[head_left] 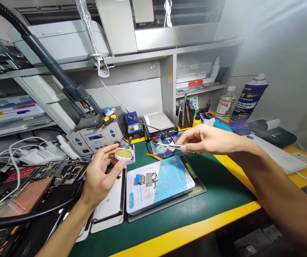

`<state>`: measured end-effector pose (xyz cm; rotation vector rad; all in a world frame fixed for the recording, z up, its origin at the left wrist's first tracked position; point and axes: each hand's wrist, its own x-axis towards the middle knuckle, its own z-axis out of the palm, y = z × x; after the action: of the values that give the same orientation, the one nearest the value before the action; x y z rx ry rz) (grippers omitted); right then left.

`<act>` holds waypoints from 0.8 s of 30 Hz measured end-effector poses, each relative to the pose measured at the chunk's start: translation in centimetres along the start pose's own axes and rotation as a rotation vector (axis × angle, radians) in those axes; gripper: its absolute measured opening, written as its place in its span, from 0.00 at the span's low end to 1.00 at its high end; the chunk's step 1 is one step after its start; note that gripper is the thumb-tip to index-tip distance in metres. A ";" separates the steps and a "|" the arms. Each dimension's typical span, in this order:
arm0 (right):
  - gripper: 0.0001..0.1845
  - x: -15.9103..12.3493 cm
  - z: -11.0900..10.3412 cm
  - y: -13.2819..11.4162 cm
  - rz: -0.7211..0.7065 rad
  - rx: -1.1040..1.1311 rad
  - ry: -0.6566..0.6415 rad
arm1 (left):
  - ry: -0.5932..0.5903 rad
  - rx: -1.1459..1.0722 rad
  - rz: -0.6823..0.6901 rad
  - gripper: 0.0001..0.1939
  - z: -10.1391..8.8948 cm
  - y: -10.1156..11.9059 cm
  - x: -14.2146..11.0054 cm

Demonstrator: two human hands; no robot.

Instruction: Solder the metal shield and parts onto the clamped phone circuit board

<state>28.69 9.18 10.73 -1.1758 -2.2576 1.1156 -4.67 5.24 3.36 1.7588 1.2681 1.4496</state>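
Observation:
My left hand [101, 175] holds a small round tin of yellowish paste [123, 154] between thumb and fingers, its open face tipped toward me. Pinched in my right hand [204, 139] is a slim silver tool [168, 145] with a dark tip pointing left; its exact kind is unclear. Both hands are raised above the bench, and the tool is apart from the tin. Below and between them, a small circuit board with a blue-ended flex connector [149, 179] lies on a flat white and blue box [166, 185]. That box rests on a dark perforated plate [166, 208].
Phones, one a white-backed phone [107, 203], and loose boards [70, 174] crowd the left. Behind stand a soldering station [97, 137], a grey-topped heating plate [158, 123] and a tool holder [185, 116]. A spray can [249, 98] and clear bottle [225, 102] stand right.

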 end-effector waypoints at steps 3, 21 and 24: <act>0.14 0.1 -0.4 0.6 0.005 -0.020 0.047 | -0.044 0.087 0.009 0.23 -0.1 0.0 0.6; 0.11 -0.3 0.2 -0.3 -0.033 0.054 0.124 | -0.345 0.599 0.084 0.22 1.0 2.8 5.6; 0.12 -0.3 0.3 -0.7 -0.029 0.060 0.122 | -0.414 0.702 0.101 0.21 1.3 2.4 6.4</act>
<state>28.30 8.48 11.10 -1.1518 -2.1276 1.0637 -2.79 10.18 7.87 2.4333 1.5718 0.6368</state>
